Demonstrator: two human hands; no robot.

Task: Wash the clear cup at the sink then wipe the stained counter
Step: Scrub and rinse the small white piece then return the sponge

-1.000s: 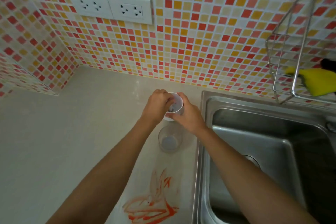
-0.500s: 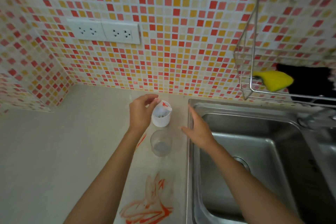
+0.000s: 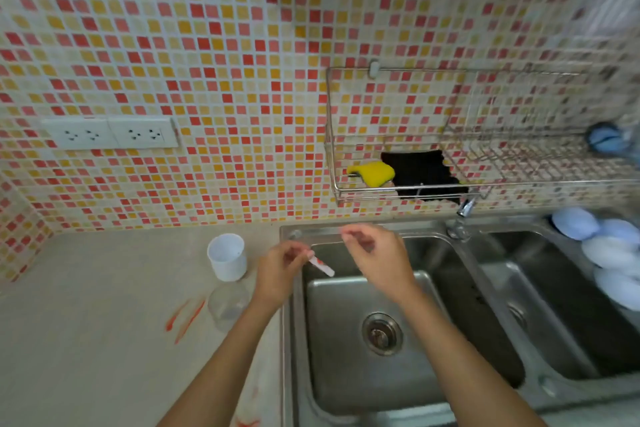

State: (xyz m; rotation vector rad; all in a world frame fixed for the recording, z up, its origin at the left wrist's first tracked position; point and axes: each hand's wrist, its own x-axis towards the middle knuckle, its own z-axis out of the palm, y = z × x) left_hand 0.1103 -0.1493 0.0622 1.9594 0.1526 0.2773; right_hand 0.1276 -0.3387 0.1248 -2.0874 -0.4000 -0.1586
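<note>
The clear cup (image 3: pixel 228 305) stands on the surface (image 3: pixel 86 340), right by the edge of the sink (image 3: pixel 346 374) and just in front of a white cup (image 3: pixel 227 256). No hand is on it, so the washing has not begun.

The left hand (image 3: pixel 280 270) is over the sink's near edge. Its fingers (image 3: pixel 304 253) pinch a small white packet with red on it (image 3: pixel 322 265). The right hand (image 3: pixel 375 260) is over the sink too. Its fingers are loosely curled and hold nothing.

What could go wrong? The left arm is very close to the clear cup. If the arm swings back, I think it could bump the cup and tip it, or push it into the sink. The cup is see-through and easy to miss. The little packet could slip and fall down by the drain (image 3: pixel 382 334). There are red marks (image 3: pixel 185 319) on the surface just beside the cup, and a sleeve or arm could smear them wider.

Now the things that hold stuff. The clear cup looks almost empty; it is too blurry to be sure. I cannot see into the white cup. The sink is bare, with no water in it. A second sink (image 3: pixel 561 315) sits to the right, with pale blue bowls (image 3: pixel 602 250) by it. The wire rack (image 3: pixel 485 184) on the wall holds a yellow sponge (image 3: pixel 372 173) and a black cloth (image 3: pixel 420 173).
</note>
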